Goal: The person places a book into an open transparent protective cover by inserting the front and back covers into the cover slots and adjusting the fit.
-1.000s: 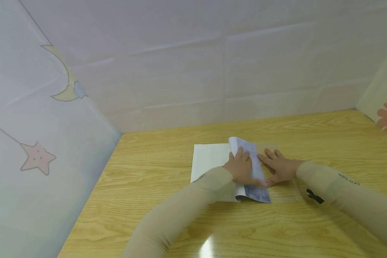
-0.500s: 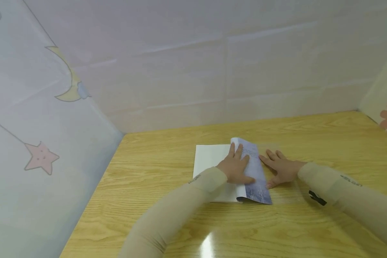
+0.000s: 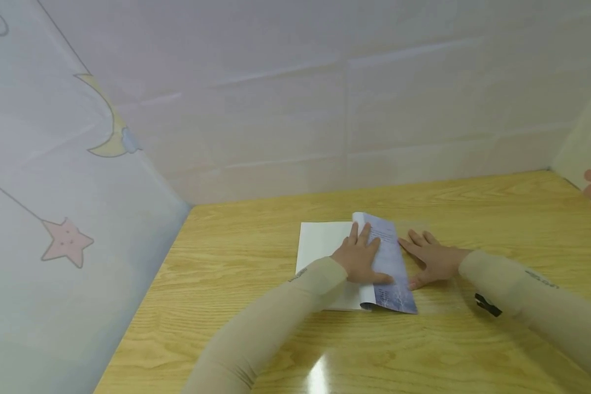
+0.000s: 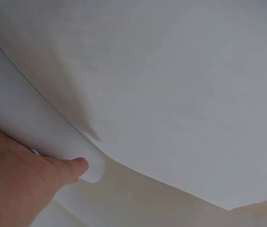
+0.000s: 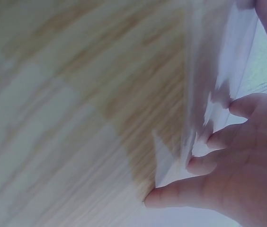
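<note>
A book lies open on the wooden table, its white page (image 3: 320, 241) on the left and its purple printed cover (image 3: 396, 265) on the right. Between them the paper bulges up in a rounded fold (image 4: 48, 118). Fingers spread, my left hand (image 3: 357, 261) rests on this fold and the cover's near part. My right hand (image 3: 434, 261) lies spread at the cover's right edge, on a clear plastic sheet (image 3: 443, 303) that extends over the table. In the right wrist view, the fingertips touch the creased clear film (image 5: 209, 90).
The wooden table (image 3: 226, 257) reaches back to a pale fabric wall (image 3: 276, 109). Another wall with a printed star (image 3: 68, 242) and moon stands along the left edge. A black strap (image 3: 487, 305) hangs beneath the right sleeve.
My left hand has slid slightly left on the cover, and its thumb has come away from the right thumb. The right hand keeps its place at the cover's edge.
</note>
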The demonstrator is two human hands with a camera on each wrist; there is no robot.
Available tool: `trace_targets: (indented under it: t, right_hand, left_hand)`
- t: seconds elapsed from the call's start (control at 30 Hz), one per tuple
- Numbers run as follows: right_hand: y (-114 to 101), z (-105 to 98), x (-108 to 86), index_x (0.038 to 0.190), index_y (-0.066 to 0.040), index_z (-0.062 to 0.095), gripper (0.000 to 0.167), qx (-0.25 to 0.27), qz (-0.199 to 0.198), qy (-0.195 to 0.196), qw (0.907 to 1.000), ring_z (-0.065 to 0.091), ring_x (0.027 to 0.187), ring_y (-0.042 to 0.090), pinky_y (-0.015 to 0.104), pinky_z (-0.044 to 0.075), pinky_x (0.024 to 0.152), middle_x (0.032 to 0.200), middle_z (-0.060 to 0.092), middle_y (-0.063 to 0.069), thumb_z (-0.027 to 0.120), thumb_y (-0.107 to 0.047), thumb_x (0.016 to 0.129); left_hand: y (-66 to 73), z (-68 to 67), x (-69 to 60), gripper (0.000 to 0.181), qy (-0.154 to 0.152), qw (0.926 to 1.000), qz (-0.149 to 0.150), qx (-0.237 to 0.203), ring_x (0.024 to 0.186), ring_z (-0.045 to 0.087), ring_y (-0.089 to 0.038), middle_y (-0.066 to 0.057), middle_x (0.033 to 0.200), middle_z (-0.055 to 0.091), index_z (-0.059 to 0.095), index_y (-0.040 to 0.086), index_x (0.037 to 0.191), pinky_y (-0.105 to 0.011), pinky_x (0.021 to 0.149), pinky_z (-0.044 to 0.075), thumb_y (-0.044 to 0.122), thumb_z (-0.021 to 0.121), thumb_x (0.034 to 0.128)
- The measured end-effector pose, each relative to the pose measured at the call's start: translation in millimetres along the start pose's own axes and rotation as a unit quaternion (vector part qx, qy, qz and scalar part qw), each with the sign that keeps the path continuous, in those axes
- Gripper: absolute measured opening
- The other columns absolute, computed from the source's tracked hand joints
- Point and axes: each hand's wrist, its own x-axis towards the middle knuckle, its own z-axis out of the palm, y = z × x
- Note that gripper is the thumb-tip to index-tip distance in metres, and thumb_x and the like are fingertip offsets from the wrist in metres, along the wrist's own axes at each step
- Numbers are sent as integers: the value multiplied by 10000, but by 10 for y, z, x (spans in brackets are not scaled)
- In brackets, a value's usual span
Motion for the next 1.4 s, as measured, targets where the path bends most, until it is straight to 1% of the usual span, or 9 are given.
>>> trace_targets:
  t: [0.13,0.23,0.43,0.6,0.7,0.87,1.0,1.07,1.4]
  right_hand:
    - [-5,-5,2,1499,95,121,1148,-40,27,23,10000,-78,1308,665,850,58,868,1488,-65,430,747,-544,780]
    - [-17,-14,-2,1499,97,123,1149,11,48,-2,10000,-83,1311,661,853,50,862,1488,-67,429,754,-536,777]
    - [-9,-28,-2,1492,120,105,1161,274,-4,-60,9996,-134,1307,654,807,11,937,1484,-103,432,775,-500,775]
    - [21,-31,1,1486,129,106,1162,312,-57,-53,9995,-137,1300,661,798,5,949,1479,-102,438,778,-496,773]
    - [37,-30,3,1482,134,112,1153,276,-96,-25,9996,-130,1293,671,797,15,951,1472,-92,448,781,-486,776]
    - [41,-25,13,1479,137,123,1139,278,-150,9,9995,-129,1287,677,796,14,952,1465,-83,458,789,-462,775]
    - [14,-25,16,1480,135,141,1129,242,-136,32,9996,-117,1289,679,806,17,938,1470,-74,454,789,-464,774]
    - [7,-25,14,1480,134,144,1128,199,-130,31,9997,-113,1288,680,810,22,935,1471,-72,452,787,-468,775]
    - [-23,-33,-10,1473,147,137,1126,300,-131,13,9995,-125,1286,680,815,14,925,1465,-81,458,788,-454,777]
  left_hand:
    - [25,-12,8,961,-13,9999,-89,120,1471,-55,-314,-87,1626,-36,192,202,1569,-361,1148,203,760,480,841]
    - [40,-2,22,965,-50,9996,-169,211,1473,-56,-302,-72,1628,-32,190,219,1569,-381,1156,182,771,479,832]
    - [81,-21,18,970,-81,9985,-256,481,1474,-50,-299,-66,1629,-25,187,230,1570,-391,1164,148,790,457,826]
    - [136,-51,15,969,-128,9974,-303,646,1475,-38,-299,-63,1630,-18,180,235,1570,-390,1163,161,797,442,826]
    - [160,-32,53,977,-140,9971,-346,663,1475,-36,-299,-59,1630,-20,180,246,1570,-398,1162,162,805,448,815]
    - [180,45,161,997,-194,9960,-392,773,1475,-44,-308,-58,1631,-37,166,259,1572,-421,1162,158,832,422,797]
    - [183,68,191,993,-204,9953,-448,839,1475,-43,-304,-48,1631,-33,172,273,1570,-421,1160,166,839,419,792]
    - [185,67,188,989,-203,9952,-458,847,1474,-44,-305,-47,1630,-34,174,275,1569,-422,1158,170,837,419,793]
    - [222,12,125,973,-242,9948,-437,891,1475,-43,-297,-50,1629,-37,165,264,1571,-413,1162,159,822,409,813]
